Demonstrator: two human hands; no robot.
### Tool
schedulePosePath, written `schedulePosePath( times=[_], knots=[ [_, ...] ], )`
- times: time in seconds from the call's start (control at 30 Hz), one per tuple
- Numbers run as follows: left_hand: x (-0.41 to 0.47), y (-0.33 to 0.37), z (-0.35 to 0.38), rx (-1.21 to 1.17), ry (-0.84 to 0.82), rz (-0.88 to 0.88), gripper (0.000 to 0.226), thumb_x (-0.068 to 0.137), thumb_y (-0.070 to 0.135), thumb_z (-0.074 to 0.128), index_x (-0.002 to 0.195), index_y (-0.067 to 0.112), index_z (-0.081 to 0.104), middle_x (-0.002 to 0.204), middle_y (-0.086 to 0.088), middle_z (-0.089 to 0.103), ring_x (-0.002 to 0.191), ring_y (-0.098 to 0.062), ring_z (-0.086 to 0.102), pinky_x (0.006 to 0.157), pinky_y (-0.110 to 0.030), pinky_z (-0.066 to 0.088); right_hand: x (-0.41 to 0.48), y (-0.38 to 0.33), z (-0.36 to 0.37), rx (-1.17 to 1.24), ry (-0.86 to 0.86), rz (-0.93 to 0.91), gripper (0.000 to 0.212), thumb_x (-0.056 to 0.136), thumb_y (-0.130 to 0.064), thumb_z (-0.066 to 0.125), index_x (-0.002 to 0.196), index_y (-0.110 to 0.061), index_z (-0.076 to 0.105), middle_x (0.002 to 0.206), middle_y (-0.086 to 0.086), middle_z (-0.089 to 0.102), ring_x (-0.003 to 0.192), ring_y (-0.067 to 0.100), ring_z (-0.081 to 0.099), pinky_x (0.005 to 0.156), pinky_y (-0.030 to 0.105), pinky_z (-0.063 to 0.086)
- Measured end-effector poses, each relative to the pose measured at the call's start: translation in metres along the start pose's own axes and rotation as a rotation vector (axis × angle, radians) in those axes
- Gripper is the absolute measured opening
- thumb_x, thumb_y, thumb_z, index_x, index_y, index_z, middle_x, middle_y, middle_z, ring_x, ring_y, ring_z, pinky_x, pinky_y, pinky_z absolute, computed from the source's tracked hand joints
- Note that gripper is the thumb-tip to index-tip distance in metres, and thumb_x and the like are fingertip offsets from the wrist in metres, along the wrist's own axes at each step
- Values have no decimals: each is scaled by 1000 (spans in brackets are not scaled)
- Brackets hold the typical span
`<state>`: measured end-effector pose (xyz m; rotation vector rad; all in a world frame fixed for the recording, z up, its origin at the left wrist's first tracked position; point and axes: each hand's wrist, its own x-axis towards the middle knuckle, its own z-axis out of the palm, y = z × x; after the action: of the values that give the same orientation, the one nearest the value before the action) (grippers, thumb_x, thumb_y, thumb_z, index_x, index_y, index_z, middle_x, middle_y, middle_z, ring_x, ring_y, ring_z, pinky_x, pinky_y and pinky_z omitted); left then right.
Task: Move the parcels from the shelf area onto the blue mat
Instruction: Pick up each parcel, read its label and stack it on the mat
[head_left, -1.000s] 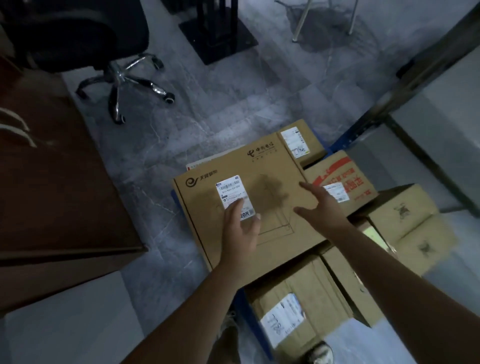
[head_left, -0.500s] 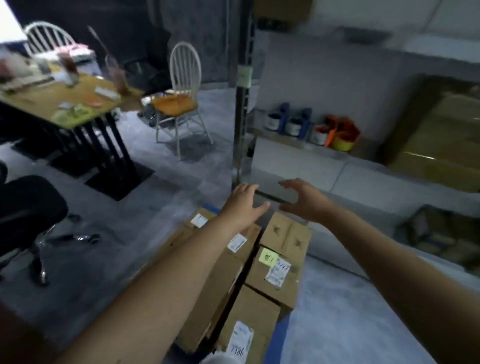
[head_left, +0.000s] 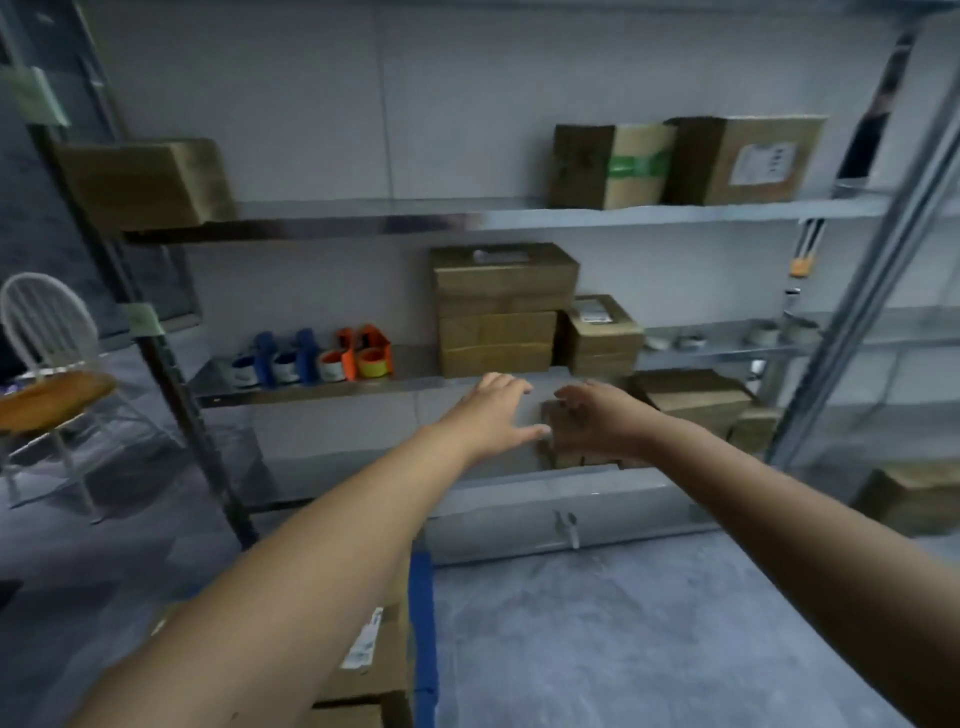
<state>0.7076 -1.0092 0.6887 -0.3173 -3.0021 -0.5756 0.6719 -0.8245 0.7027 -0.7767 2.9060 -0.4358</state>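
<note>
Head view: both hands reach out empty, left hand (head_left: 493, 415) spread and right hand (head_left: 597, 423) loosely curled, toward a small brown cardboard parcel (head_left: 558, 441) on the low metal shelf (head_left: 363, 475). Labelled cardboard boxes (head_left: 371, 670) already sit on the blue mat (head_left: 423, 623); a stack of brown parcels (head_left: 498, 312) waits above.

Left arm: bare, stretched forward and up from the lower left.
Left hand (head_left: 491, 415): palm down, fingers straight and spread — holding nothing.
Right arm: bare, reaching in from the lower right.
Right hand (head_left: 592, 418): fingers loosely curled — empty, just beside the left.
</note>
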Motion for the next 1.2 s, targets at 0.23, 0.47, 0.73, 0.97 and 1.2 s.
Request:
schedulePosePath(
  times=[0.23,0.47,0.73,0.97,1.2],
  knots=[
    [74,110,25,14,-82,263,69,87,54,63,142,18,42,145,-3,42,139,-20,30,113,-40,32,-64,106,-50,95,153,226,69,77,-41,75,136,-19,49,128,3,52,114,20,52,94,32,46],
    [160,169,53,18,-112,417,72,87,53,63,144,17,38,144,-3,41,136,-19,34,111,-41,36,-52,185,-76,79,241,389,76,75,-46,75,139,-19,46,135,4,50,122,20,48,103,37,43],
    [275,198,93,7,-157,528,62,88,53,60,137,18,44,137,-3,47,129,-20,40,106,-39,39,-42,266,-96,78,279,563,75,77,-34,76,143,-25,41,138,-1,49,124,14,47,100,26,36],
    [346,253,139,79,-270,670,58,90,51,59,134,16,45,134,-5,48,125,-23,45,103,-41,43,-80,346,-99,75,332,785,77,81,-32,73,146,-20,36,145,3,44,132,19,41,107,31,34],
    [384,371,194,19,-361,771,64,93,48,57,144,15,35,145,-3,40,129,-21,45,104,-43,44,-141,457,-127,74,351,914,78,83,-32,71,149,-20,32,146,3,43,133,20,41,106,31,34]
  ],
)
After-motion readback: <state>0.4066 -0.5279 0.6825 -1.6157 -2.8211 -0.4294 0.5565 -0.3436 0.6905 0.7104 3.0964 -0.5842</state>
